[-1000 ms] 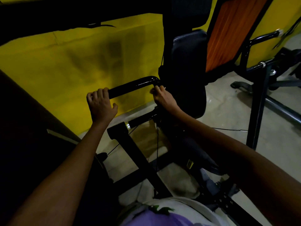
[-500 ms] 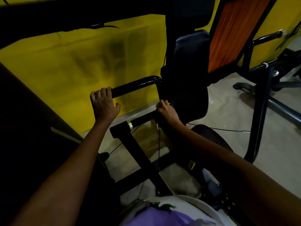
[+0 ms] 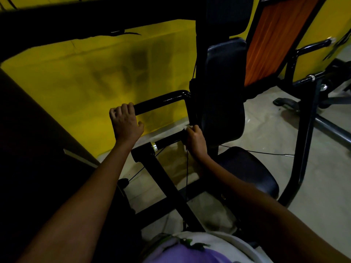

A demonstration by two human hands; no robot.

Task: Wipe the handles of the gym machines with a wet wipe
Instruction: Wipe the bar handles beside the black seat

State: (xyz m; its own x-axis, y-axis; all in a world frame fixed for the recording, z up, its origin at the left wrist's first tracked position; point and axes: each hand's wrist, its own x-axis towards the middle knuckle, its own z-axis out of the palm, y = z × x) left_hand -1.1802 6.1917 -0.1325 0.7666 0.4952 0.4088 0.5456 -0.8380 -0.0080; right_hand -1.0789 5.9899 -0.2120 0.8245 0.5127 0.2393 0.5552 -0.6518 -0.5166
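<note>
A glossy black upper handle bar (image 3: 161, 101) runs out leftward from the machine's upright. My left hand (image 3: 124, 123) is wrapped over its free end. Below it a shorter black handle (image 3: 168, 140) with a silver collar sticks out from a black post. My right hand (image 3: 194, 140) is closed at the inner end of this lower handle, pinching a small white wet wipe (image 3: 185, 127) against the bar. Only a corner of the wipe shows above my fingers.
A black back pad (image 3: 224, 92) and round seat (image 3: 247, 168) stand right of the handles. A yellow wall (image 3: 85, 82) is behind. An orange panel (image 3: 275, 38) and other black machine frames (image 3: 307, 130) stand on the pale floor at right. Thin cables hang under the lower handle.
My right hand has dropped from the bend of the upper bar down the upright to the inner end of the lower handle. My left hand stays on the upper bar.
</note>
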